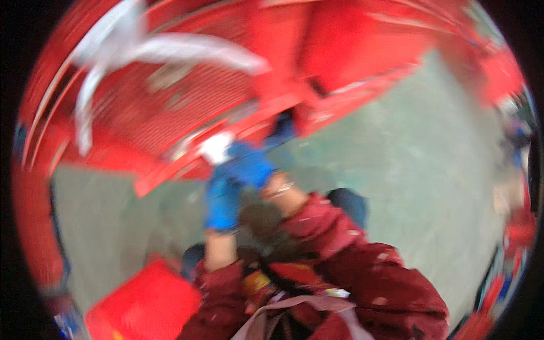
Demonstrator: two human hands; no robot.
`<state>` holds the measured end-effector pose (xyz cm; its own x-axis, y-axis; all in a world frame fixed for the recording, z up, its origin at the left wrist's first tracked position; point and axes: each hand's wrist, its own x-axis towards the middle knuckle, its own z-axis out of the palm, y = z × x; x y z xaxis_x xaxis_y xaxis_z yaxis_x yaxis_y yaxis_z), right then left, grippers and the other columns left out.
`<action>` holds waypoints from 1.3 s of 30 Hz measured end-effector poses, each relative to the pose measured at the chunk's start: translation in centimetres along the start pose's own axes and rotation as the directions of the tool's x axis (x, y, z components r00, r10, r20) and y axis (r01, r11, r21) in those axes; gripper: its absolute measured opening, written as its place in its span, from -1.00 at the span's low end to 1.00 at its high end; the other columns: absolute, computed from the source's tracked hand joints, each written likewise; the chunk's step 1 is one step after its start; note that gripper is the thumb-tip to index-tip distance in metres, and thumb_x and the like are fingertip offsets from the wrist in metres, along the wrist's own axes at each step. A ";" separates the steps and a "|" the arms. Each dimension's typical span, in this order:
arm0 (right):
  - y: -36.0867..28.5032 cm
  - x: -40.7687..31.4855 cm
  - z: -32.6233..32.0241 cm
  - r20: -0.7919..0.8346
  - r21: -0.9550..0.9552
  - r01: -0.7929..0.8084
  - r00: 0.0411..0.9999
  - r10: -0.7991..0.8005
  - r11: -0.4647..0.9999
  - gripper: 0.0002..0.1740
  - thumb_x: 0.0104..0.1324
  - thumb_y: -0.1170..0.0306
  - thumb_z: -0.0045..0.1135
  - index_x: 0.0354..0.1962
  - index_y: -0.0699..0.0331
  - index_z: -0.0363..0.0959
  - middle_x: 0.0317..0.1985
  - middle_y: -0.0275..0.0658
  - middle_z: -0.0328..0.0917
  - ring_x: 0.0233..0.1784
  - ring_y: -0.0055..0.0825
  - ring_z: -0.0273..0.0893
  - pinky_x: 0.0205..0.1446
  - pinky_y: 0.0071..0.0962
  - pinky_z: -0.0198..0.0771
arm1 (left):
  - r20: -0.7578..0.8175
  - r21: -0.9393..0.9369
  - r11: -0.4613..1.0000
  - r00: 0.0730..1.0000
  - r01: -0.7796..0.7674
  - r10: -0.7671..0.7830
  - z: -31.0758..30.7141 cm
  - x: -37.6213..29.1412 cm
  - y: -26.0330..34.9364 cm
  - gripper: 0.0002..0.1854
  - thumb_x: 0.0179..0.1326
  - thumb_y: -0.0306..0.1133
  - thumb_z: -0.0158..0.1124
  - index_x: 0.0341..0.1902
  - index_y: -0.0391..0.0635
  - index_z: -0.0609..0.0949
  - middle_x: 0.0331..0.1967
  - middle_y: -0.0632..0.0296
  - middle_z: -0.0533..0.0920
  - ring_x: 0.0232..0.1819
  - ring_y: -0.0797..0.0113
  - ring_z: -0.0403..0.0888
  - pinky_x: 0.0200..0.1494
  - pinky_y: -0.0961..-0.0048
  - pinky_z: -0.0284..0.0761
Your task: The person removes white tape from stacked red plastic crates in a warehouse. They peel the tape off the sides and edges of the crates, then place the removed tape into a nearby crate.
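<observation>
Both my hands wear blue gloves and meet close together at the front edge of a large red machine part [191, 93] with a ribbed panel. My right hand [250, 163] lies by a small bright white item [216, 147], which may be cloth or paper. Just below and to the left, my left hand [223, 195] points up toward the same item. Blur hides the fingertips, so which hand holds it cannot be told. A long white strip, perhaps cloth [182, 49], lies across the red part at the upper left.
On the grey-green floor [382, 140], a red box-like object [144, 301] stands at the lower left, beside my left arm. Red panels [352, 51] extend at the upper right. Blurred red and dark items line the far right rim.
</observation>
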<state>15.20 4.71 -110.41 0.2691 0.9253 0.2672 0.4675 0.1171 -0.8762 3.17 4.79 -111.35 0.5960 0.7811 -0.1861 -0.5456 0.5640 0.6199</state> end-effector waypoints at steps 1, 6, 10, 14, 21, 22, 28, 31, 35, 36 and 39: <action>0.7 0.4 0.4 0.019 -0.020 -0.134 0.991 0.135 0.991 -0.64 -0.08 0.14 0.14 -0.45 0.28 0.52 -0.43 0.03 0.53 -0.35 -0.04 0.49 -0.30 -0.22 0.37 | -0.016 0.044 0.997 0.998 0.060 -0.059 0.2 0.2 0.7 -0.77 0.26 -0.30 -0.03 -0.08 -0.12 0.46 -0.17 0.27 0.51 -0.16 0.38 0.42 -0.03 0.46 0.33; 2.0 1.8 1.7 0.135 -0.100 0.021 0.991 -0.007 0.995 -0.72 -0.07 0.19 0.14 -0.44 0.18 0.56 -0.39 -0.01 0.54 -0.32 -0.07 0.53 -0.28 -0.26 0.41 | 0.039 0.137 0.966 0.974 0.218 -0.225 0.5 -0.3 4.0 -0.55 0.33 -0.07 -0.19 0.18 -0.01 0.36 0.07 0.25 0.48 0.03 0.36 0.43 0.04 0.44 0.30; 2.0 2.4 1.6 0.421 -0.423 0.031 0.892 0.167 0.905 -0.74 -0.05 0.29 0.07 -0.37 0.18 0.55 -0.32 -0.01 0.53 -0.25 -0.04 0.50 -0.21 -0.23 0.41 | 0.175 0.074 0.941 0.925 0.329 -0.337 -0.9 0.5 4.6 -0.60 0.33 -0.12 -0.16 0.14 -0.03 0.39 0.02 0.27 0.50 -0.06 0.44 0.44 -0.04 0.49 0.37; 1.7 0.7 1.0 0.289 -0.137 0.002 0.956 0.038 0.991 -0.70 -0.01 0.42 0.01 -0.26 0.19 0.50 -0.20 0.02 0.50 -0.15 -0.05 0.47 -0.13 -0.28 0.38 | 0.083 -0.058 0.942 0.942 0.330 -0.324 -2.8 2.9 4.3 -0.65 0.34 -0.24 -0.17 0.09 -0.12 0.40 -0.02 0.24 0.50 -0.08 0.44 0.43 -0.03 0.54 0.38; -0.7 -3.4 0.0 -0.110 0.286 0.127 0.989 -0.099 0.950 -0.59 0.13 0.46 -0.05 -0.01 0.18 0.35 -0.02 -0.04 0.42 0.00 -0.11 0.41 0.04 -0.33 0.30 | 0.459 0.228 0.968 0.866 0.101 -0.198 -5.4 5.1 3.4 -0.73 0.29 -0.44 -0.20 0.01 -0.22 0.38 -0.07 0.18 0.47 -0.05 0.39 0.41 0.01 0.54 0.39; -0.8 -3.5 -0.4 -0.062 0.298 -0.008 0.998 0.027 0.954 -0.59 0.14 0.44 -0.04 0.00 0.17 0.35 -0.01 -0.05 0.42 0.01 -0.12 0.41 0.05 -0.33 0.30 | 0.313 0.070 0.962 0.910 0.265 -0.273 -5.6 5.2 3.4 -0.71 0.25 -0.44 -0.13 0.02 -0.25 0.37 -0.07 0.14 0.48 -0.08 0.34 0.43 -0.02 0.52 0.43; -1.3 -3.1 -2.7 0.109 -0.009 -0.170 0.979 0.170 0.985 -0.56 0.14 0.31 0.02 0.02 0.13 0.33 -0.07 -0.05 0.46 -0.05 -0.09 0.44 -0.02 -0.31 0.35 | 0.186 -0.146 0.885 0.891 0.442 -0.414 -4.8 4.9 3.4 -0.63 0.16 -0.49 -0.04 0.07 -0.32 0.35 -0.03 0.07 0.46 -0.07 0.24 0.46 -0.03 0.45 0.49; -2.6 -2.9 -3.4 0.069 -0.131 -0.059 0.995 0.068 0.990 -0.56 0.12 0.27 0.04 0.00 0.10 0.35 -0.16 -0.05 0.49 -0.13 -0.06 0.46 -0.11 -0.30 0.38 | 0.170 0.035 0.964 0.949 0.265 -0.267 -3.7 4.3 3.0 -0.61 0.16 -0.51 -0.05 0.11 -0.23 0.36 0.01 0.16 0.45 0.01 0.30 0.41 0.02 0.47 0.40; -4.7 -2.6 -3.3 0.096 -0.273 -0.065 0.991 0.094 0.960 -0.64 0.08 0.26 0.04 -0.14 0.15 0.42 -0.25 -0.04 0.49 -0.22 -0.06 0.48 -0.22 -0.27 0.40 | 0.110 0.395 0.919 0.993 -0.017 -0.029 -3.0 4.0 2.3 -0.61 0.15 -0.50 0.01 0.10 -0.15 0.40 -0.04 0.23 0.49 -0.05 0.38 0.45 -0.03 0.47 0.41; -5.0 -2.3 -3.1 0.091 -0.283 -0.082 0.990 0.112 0.956 -0.66 0.06 0.26 0.04 -0.18 0.17 0.44 -0.26 -0.03 0.49 -0.23 -0.07 0.49 -0.23 -0.25 0.40 | 0.210 0.480 0.867 0.977 -0.133 0.034 -3.1 3.9 2.2 -0.61 0.14 -0.50 0.01 0.10 -0.13 0.41 -0.06 0.25 0.50 -0.07 0.40 0.46 -0.05 0.48 0.40; -4.8 -1.4 -2.0 -0.010 -0.413 -0.078 0.997 0.081 0.908 -0.70 0.05 0.24 0.07 -0.28 0.21 0.47 -0.31 -0.02 0.48 -0.29 -0.07 0.49 -0.27 -0.25 0.40 | 0.013 0.567 0.823 0.999 -0.041 0.041 -4.3 3.9 2.1 -0.62 0.14 -0.51 0.02 0.08 -0.16 0.42 -0.09 0.28 0.51 -0.13 0.44 0.47 -0.07 0.51 0.39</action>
<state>14.26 2.18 -105.78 0.3147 0.9280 0.1993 0.7507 -0.1149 -0.6506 1.81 10.19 -114.05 0.5807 0.8000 -0.1511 -0.1389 0.2802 0.9498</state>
